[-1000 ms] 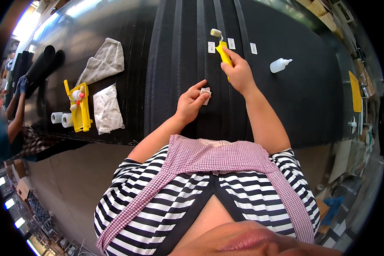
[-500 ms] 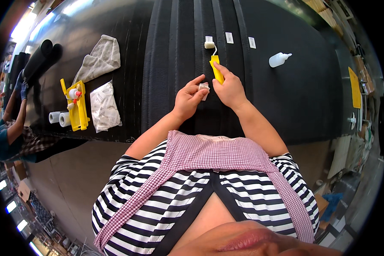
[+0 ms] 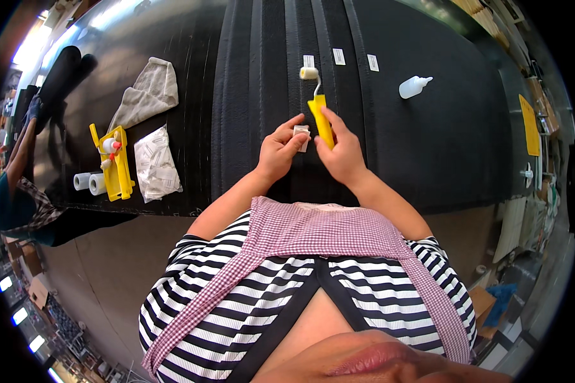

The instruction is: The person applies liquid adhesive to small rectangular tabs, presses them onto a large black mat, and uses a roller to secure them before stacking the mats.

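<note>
My right hand grips the yellow handle of a small paint roller, its pale roller head pointing away from me over the black sheet strips. Beside it, my left hand pinches a few small white labels between thumb and fingers. Three similar labels lie farther off on the black material: one label just beyond the roller head, a middle label, and a right label. The long black strips run away from me under both hands.
A white squeeze bottle lies to the right. Leftward are a grey cloth, a clear bag of labels, a yellow tray holding a bottle, and two white rolls. At far left, a gloved co-worker handles black rolls.
The roller has come slightly nearer me, its head lifting and turning so its end shows. My left hand keeps its pinch on the labels.
</note>
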Available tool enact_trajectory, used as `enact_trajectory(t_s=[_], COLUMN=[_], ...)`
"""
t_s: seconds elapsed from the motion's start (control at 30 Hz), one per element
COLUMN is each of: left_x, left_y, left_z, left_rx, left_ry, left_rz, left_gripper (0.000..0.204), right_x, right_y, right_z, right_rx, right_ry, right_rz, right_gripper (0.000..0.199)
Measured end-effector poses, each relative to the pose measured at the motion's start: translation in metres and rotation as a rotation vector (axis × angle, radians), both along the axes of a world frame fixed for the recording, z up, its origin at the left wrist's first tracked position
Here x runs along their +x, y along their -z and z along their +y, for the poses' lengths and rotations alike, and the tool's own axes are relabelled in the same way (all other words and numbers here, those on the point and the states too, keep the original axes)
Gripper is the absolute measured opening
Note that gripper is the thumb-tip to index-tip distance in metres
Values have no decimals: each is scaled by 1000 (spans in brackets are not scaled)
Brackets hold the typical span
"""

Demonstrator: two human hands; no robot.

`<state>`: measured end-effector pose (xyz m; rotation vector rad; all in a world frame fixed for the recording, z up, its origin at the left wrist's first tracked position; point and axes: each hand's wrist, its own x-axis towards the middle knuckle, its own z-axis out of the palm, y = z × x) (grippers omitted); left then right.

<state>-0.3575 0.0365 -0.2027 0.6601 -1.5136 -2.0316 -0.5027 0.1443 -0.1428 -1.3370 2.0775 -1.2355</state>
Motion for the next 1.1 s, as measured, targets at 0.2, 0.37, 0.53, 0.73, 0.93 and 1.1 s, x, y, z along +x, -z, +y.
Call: enact_trajectory(t_s=[0.2, 0.37, 0.53, 0.73, 0.93, 1.1], left_x=[10, 41, 72, 68, 70, 69], left_y=[-27, -14, -3, 2, 4, 3], left_z=[27, -4, -23, -19, -19, -20], left_rx=[365, -5, -308, -282, -290, -354], left_ry=[-8, -232, -263, -268, -294, -275], left_rz=[64, 74, -10, -17, -25, -42], left_gripper=[33, 29, 19, 20, 19, 15], right_x=[0, -88, -177, -229, -148, -98], right_y=[7, 43, 49, 61, 16, 2], right_z=[19, 25, 10, -15, -66, -120], right_rx=[-34, -397, -285, -104, -285, -63], right_ry=[-286, 560, 849, 772, 231, -6], right_rz=[-112, -271, 284, 210, -287, -590], right_gripper=[24, 25, 72, 58, 42, 40])
